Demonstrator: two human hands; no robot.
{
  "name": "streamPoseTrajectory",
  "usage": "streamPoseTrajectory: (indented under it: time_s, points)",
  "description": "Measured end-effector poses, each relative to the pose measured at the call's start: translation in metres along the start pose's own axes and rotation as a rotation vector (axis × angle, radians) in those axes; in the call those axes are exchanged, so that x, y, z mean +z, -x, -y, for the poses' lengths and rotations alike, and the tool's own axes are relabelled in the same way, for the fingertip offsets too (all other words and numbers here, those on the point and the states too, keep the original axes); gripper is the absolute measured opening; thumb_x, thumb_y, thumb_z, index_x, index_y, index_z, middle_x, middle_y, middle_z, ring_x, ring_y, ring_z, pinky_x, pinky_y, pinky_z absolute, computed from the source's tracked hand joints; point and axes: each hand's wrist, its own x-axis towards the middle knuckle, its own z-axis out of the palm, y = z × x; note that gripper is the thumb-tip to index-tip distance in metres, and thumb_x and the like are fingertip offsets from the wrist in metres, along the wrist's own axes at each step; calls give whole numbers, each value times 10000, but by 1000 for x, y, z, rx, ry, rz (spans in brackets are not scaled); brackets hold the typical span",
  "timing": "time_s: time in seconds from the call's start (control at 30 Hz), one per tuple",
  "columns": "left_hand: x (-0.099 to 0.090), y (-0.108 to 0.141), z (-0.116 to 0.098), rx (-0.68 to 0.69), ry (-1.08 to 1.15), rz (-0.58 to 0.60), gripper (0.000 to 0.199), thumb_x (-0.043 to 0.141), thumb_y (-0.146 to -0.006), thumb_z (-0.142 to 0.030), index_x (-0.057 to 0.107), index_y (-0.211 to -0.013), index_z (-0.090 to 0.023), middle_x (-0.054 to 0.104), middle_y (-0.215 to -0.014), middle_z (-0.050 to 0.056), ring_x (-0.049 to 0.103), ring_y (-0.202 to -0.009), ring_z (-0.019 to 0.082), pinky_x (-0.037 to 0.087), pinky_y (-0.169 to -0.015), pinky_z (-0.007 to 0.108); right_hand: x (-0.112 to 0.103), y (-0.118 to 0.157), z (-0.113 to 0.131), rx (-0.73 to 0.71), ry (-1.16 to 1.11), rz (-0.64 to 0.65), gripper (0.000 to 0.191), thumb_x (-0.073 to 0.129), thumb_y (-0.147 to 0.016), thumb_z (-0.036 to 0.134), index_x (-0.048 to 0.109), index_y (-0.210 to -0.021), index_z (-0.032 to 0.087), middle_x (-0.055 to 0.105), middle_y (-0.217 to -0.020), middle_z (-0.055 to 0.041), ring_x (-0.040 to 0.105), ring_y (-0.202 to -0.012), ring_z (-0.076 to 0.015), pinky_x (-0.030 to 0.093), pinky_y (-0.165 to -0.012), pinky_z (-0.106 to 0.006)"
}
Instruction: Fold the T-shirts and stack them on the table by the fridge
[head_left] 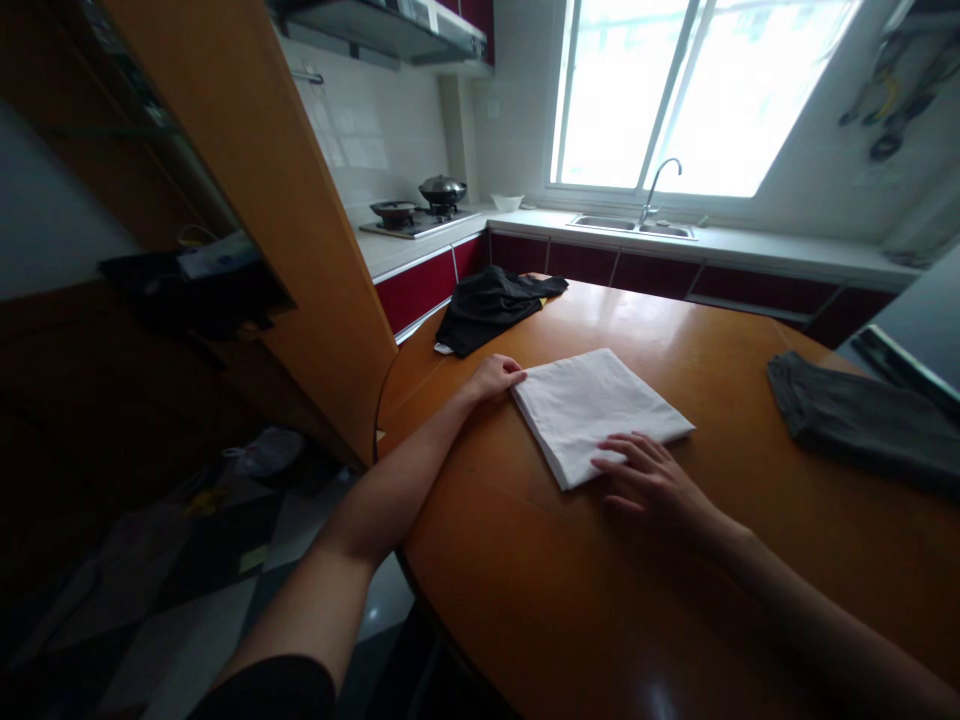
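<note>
A white cloth (pixel 592 405), folded into a flat, layered, roughly four-sided shape, lies on the wooden table (pixel 510 570). My left hand (pixel 496 377) is at the cloth's left corner, its thumb and fingers pinched on the edge there. Over the near right part of the cloth is my right hand (pixel 649 480), with fingers spread and the fingertips resting on the fabric. Behind the left hand, a black garment (pixel 491 305) lies loosely bunched on the table.
Dark grey trousers (pixel 862 415) lie at the table's right side. A wooden partition (pixel 300 230) rises beside the table's left edge. Beyond the table are a counter (pixel 757 245) with a sink (pixel 637 226) and a stove (pixel 420 225) with pans.
</note>
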Motion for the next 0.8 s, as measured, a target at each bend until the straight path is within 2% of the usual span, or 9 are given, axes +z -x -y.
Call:
streamPoseTrajectory:
  time_s: [0.07, 0.13, 0.27, 0.37, 0.5, 0.67, 0.8]
  points:
    - [1, 0, 0, -5, 22, -14, 318, 710, -773, -424, 774, -902, -141, 754, -866, 69, 654, -766, 186, 473, -668, 251, 7, -16, 22, -22, -22, -15, 355, 699, -905, 294, 643, -1252, 247, 654, -1241, -105, 579, -1171, -282, 482, -1007, -482]
    - [2, -1, -1, -7, 40, -22, 308, 714, -772, -419, 763, -893, -140, 742, -854, 60, 644, -760, 180, 464, -660, 246, 13, -28, 35, -24, -17, -26, 285, 700, -903, 261, 669, -1185, 237, 679, -1118, -92, 603, -1041, -258, 508, -907, -431]
    - [1, -2, -4, -25, 58, -16, 353, 645, -840, -457, 711, -713, -134, 645, -661, 19, 598, -668, 165, 410, -604, 246, 17, -41, 41, -28, 11, -60, 132, 643, -923, 174, 702, -1033, 219, 681, -964, -71, 587, -893, -224, 489, -802, -369]
    - [-2, -2, -5, -44, 73, 20, 386, 655, -835, -464, 677, -629, -139, 573, -569, 0, 560, -608, 156, 376, -567, 250, 19, -43, 41, 18, -25, -95, 122, 597, -943, 142, 698, -956, 208, 670, -885, -60, 570, -843, -206, 480, -780, -337]
    - [-5, -3, -8, -57, 106, 63, 234, 742, -755, -360, 737, -772, -126, 648, -663, 12, 572, -640, 150, 400, -591, 238, 22, -41, 40, 94, -103, -147, 133, 574, -946, 132, 682, -920, 206, 661, -853, -55, 569, -832, -203, 484, -756, -325]
    - [-5, -3, -16, -37, 145, 62, 259, 700, -799, -356, 731, -884, -113, 657, -729, 16, 558, -642, 133, 413, -597, 227, 23, -41, 42, 184, -189, -284, 89, 583, -945, 163, 660, -932, 206, 658, -840, -56, 577, -808, -207, 492, -706, -325]
    - [-4, 1, -24, 8, 152, 31, 286, 702, -804, -344, 714, -966, -108, 672, -811, 31, 575, -688, 144, 445, -635, 233, 23, -41, 44, 235, -218, -320, 74, 593, -932, 161, 649, -925, 209, 662, -849, -60, 588, -804, -210, 500, -688, -330]
